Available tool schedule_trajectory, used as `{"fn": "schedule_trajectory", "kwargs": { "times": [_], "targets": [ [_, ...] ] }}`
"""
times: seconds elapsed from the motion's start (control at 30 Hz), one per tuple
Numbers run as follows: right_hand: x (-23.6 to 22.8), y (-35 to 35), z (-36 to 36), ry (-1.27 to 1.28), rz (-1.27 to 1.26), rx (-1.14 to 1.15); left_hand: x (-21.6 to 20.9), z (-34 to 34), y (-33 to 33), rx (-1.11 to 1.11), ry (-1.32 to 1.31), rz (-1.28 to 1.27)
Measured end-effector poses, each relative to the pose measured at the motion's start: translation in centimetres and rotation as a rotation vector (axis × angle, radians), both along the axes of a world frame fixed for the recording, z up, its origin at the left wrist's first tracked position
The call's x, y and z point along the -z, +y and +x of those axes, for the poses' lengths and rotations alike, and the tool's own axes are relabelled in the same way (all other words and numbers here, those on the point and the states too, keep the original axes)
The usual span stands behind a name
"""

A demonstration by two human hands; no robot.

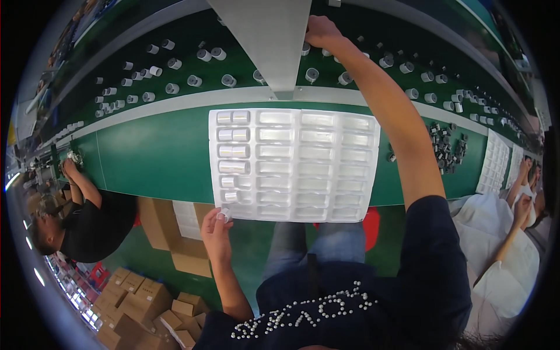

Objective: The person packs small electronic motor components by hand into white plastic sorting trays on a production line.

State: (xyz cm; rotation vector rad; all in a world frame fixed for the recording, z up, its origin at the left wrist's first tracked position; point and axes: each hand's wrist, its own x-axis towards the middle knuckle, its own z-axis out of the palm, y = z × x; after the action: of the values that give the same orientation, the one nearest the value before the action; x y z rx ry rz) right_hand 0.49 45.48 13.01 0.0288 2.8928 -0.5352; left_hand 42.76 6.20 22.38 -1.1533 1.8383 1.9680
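Note:
A white plastic tray (296, 169) with rows of shallow compartments lies at the near edge of the green work surface. Silvery-white cylinders (233, 151) fill part of its leftmost column: pairs in the upper compartments, singles in two lower ones. At the tray's lower left corner, my left hand (216, 236) pinches a small white cylinder (225, 216) between thumb and fingers. My right hand (322, 32) reaches far forward over the green belt, beside a pale upright panel. Its fingers are curled close to the cylinders there; what they hold, if anything, is hidden.
Many grey-white cylinders (194, 80) stand along the belt (251, 64) beyond a pale rail. Small dark parts (446, 149) are heaped right of my arm, near another white tray (493, 163). Co-workers sit at both sides. Cardboard boxes (140, 297) stand at lower left.

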Motion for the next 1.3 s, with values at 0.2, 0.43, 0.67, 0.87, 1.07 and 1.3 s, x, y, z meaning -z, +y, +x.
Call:
{"fn": "schedule_trajectory", "kwargs": {
  "times": [0.2, 0.43, 0.67, 0.87, 1.07, 1.3],
  "targets": [
    [-3.2, -1.5, 0.6, -0.128, 0.057, 0.084, -0.1, -1.7, 2.8, -0.134, 0.096, 0.621],
    [-4.0, 1.4, 1.7, -0.055, -0.538, 0.127, -1.2, -5.8, 7.2, -0.190, 0.249, 1.101],
    [-8.4, 0.6, 15.2, -0.133, -1.716, 0.305, -1.0, -8.9, 9.3, -0.093, 0.232, 0.928],
    [-11.1, -1.0, 23.0, -0.066, -1.979, 0.291, -2.0, -11.6, 12.1, 0.128, 0.216, 1.053],
    [-12.0, -2.6, 28.0, -0.144, -2.045, 0.292, -3.9, -12.0, 14.9, 0.303, 0.223, 0.943],
    [-12.4, -3.0, 30.5, -0.169, -1.724, 0.223, -4.4, -11.0, 16.0, 0.215, 0.218, 0.979]
  ]
}}
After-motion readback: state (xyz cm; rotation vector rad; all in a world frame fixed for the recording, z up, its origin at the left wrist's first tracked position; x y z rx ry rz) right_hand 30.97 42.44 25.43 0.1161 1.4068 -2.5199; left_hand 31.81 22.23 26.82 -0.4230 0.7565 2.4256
